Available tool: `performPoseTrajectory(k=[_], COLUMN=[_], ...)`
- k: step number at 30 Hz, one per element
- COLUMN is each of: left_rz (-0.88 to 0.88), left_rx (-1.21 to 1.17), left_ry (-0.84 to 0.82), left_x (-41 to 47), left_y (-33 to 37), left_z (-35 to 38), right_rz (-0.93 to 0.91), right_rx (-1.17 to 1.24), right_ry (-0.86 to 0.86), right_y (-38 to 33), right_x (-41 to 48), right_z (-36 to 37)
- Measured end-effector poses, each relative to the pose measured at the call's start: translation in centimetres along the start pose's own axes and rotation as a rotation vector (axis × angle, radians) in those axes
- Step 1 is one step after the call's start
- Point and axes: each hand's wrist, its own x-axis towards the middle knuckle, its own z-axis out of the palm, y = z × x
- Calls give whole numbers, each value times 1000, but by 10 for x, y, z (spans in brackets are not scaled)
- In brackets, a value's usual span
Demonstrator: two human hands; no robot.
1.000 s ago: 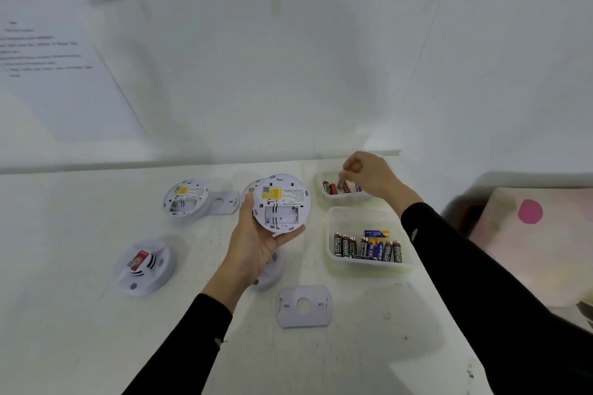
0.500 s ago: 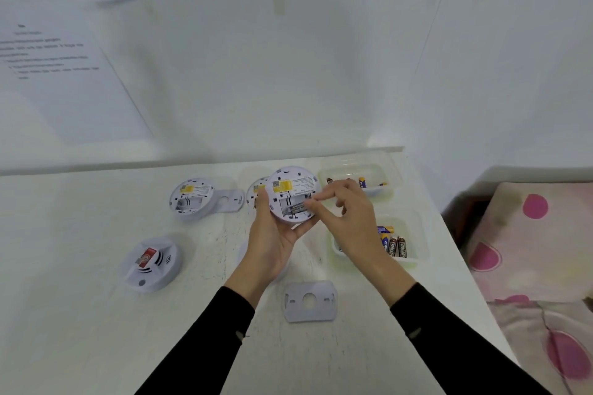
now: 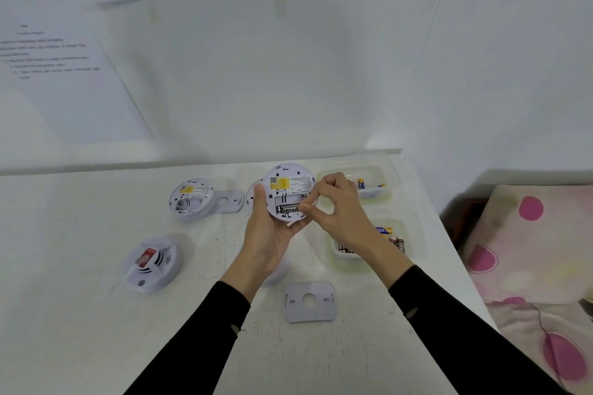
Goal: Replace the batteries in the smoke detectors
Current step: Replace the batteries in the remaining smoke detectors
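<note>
White table (image 3: 80, 330) against a white wall (image 3: 288, 90); printed sheets (image 3: 57, 54) taped above, text too blurred to read.

Step in hand: seating a cell.
- Left hand (image 3: 269, 234) cups the detector (image 3: 288, 184) above mid-table, back side toward the camera, fingers wrapped round its rim.
- One battery (image 3: 286, 209) lies in the lower slot of the bay; the upper slot looks empty.
- Right hand (image 3: 340, 212): thumb and forefinger pinch the battery's right end, other fingers curled.

To do it well (judgement): match the cell to the polarity marks in the bay, which are too small to read here. Load the spring end first, then press the free end down until the cell lies flat. Keep the left grip firm so the body does not rock under the push. A second cell is likely needed before closing up.

Surface:
- Near tray (image 3: 418, 244), just right of the right wrist, holds several batteries.
- Far tray (image 3: 375, 194), behind the right hand, holds a few. Which tray is fresh and which is spent, I cannot tell.
- Open detector (image 3: 192, 199) lies at rear left, bay looking empty.
- Face-up detector (image 3: 150, 263) sits front left.
- Plate (image 3: 309, 301) lies between the forearms.

Right of the table: a bedcover (image 3: 529, 250) with pink spots.
</note>
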Motion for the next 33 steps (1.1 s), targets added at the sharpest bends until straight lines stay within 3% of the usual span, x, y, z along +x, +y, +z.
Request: performPoseTrajectory(k=[4, 8, 10, 14, 17, 21, 25, 33], left_rz=[-25, -11, -15, -36, -49, -56, -58, -54], left_rx=[-52, -139, -153, -167, -178, -175, -180, -172], left_ry=[32, 69, 82, 95, 100, 109, 116, 105], left_x=[2, 6, 7, 7, 7, 8, 8, 9], left_y=[2, 11, 12, 10, 10, 11, 10, 7], left_z=[-5, -7, -7, -11, -13, -14, -14, -13], right_rz=[2, 179, 270, 379, 372, 404, 370, 199], right_rx=[36, 317, 97, -333, -476, -534, -456, 235], right_ry=[-114, 78, 78, -161, -266, -271, -251, 265], right_y=[-2, 8, 29, 64, 69, 76, 83, 36], right_x=[12, 47, 69, 100, 108, 115, 113, 70], right_z=[-9, -32, -37, -29, -23, -19, -20, -31])
